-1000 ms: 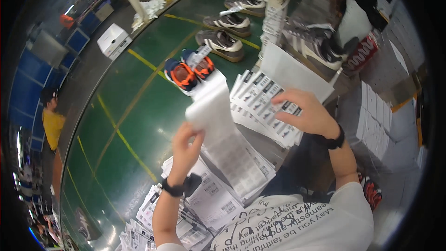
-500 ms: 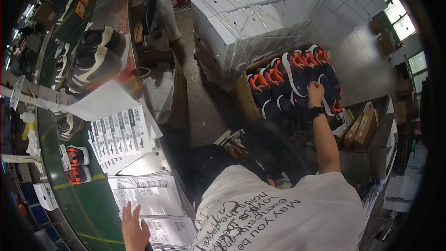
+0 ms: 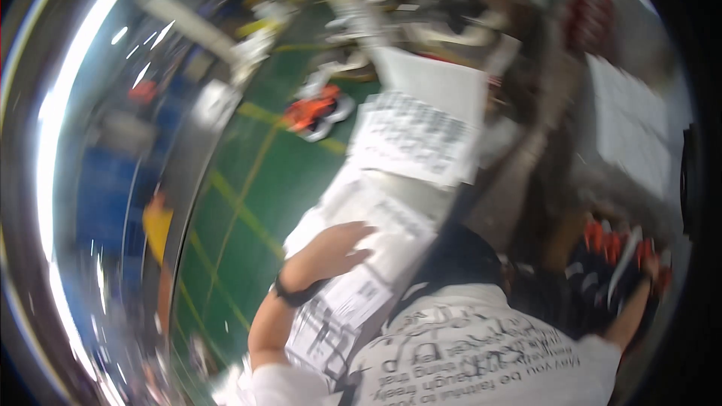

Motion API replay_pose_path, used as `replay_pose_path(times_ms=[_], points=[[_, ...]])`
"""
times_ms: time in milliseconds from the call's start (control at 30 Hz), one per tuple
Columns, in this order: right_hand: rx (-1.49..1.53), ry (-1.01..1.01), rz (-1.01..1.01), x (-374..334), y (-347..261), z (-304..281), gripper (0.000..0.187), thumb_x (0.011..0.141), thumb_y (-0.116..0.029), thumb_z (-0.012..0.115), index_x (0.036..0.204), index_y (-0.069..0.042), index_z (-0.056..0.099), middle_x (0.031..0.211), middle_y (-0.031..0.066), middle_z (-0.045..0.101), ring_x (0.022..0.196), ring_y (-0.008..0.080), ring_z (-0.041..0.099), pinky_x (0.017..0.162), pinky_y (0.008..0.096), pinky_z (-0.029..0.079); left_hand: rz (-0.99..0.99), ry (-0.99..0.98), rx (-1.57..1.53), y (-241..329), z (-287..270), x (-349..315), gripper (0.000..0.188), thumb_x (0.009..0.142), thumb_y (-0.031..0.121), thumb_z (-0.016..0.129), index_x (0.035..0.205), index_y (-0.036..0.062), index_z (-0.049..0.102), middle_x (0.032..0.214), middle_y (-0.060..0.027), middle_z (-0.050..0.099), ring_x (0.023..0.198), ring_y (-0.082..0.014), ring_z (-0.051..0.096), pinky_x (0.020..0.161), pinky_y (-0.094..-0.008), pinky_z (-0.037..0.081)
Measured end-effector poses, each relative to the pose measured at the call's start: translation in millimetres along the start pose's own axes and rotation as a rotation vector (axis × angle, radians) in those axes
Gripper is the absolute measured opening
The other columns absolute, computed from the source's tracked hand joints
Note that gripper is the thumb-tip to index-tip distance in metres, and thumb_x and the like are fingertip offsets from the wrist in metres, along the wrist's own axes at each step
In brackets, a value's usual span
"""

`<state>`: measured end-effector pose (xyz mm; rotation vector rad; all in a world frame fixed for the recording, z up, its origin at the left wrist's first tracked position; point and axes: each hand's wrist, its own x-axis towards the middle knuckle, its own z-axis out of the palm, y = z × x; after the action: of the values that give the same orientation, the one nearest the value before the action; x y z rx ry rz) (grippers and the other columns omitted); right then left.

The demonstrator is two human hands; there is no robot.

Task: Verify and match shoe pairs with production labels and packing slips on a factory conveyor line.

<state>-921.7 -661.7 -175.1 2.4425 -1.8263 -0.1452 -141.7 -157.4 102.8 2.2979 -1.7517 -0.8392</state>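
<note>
While the left hand (image 3: 327, 254) is over the paper stack (image 3: 406, 224), grip loose and wide, the right hand (image 3: 653, 265) is down by the orange-and-dark shoes (image 3: 611, 259), near right; too blurry to tell if that grip's closed. Stack's along the worktop's (image 3: 259, 203) right edge, probably for easy reach; shoes look bunched to save space.

Matt paper sheets (image 3: 402, 218) — smooth, faintly glossy green tabletop (image 3: 263, 188) — cloth shirt (image 3: 466, 361).
</note>
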Motion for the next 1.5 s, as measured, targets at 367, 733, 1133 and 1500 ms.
replay_pose_path(times_ms=[367,733,1133,1500], points=[[0.422,0.466,-0.461,-1,-286,-268,0.035,0.095,-0.028,0.061,0.117,-0.001,0.06,0.127,0.0213,0.056,0.114,0.0394,0.055,0.097,0.0539,0.042,-0.07,0.259,-0.377,29,-9,-72,0.042,0.095,0.018,0.061,0.133,0.0015,0.053,0.13,-0.0188,0.059,0.116,-0.0349,0.059,0.098,-0.0413,0.048],[0.324,0.56,-2.496,-163,-737,-393,0.008,0.074,-0.013,0.065,0.08,-0.008,0.068,0.089,0.0006,0.064,0.111,0.014,0.056,0.112,0.052,0.035,-0.42,1.05,-0.674,56,77,-136,0.077,0.087,0.024,0.07,0.149,-0.0018,0.033,0.151,-0.0215,0.04,0.131,-0.0347,0.051,0.102,-0.0413,0.045],[1.027,-0.268,-1.824,-172,-760,-306,0.042,0.066,-0.01,0.081,0.106,-0.007,0.067,0.118,0.0101,0.061,0.107,0.0326,0.059,0.09,0.0425,0.052,-0.738,1.107,-0.249,18,126,-124,0.063,0.068,0.01,0.083,0.124,-0.0038,0.056,0.116,-0.0214,0.061,0.1,-0.0367,0.063,0.085,-0.0419,0.052],[0.923,-0.435,-1.997,-170,-844,-354,0.012,0.074,-0.009,0.074,0.083,-0.004,0.068,0.071,0.0076,0.062,0.068,0.0275,0.06,0.068,0.034,0.052,-0.582,1.045,-0.273,-30,56,-132,0.021,0.071,0.002,0.078,0.092,0.0008,0.071,0.075,-0.0107,0.065,0.064,-0.0218,0.063,0.056,-0.0296,0.047]])
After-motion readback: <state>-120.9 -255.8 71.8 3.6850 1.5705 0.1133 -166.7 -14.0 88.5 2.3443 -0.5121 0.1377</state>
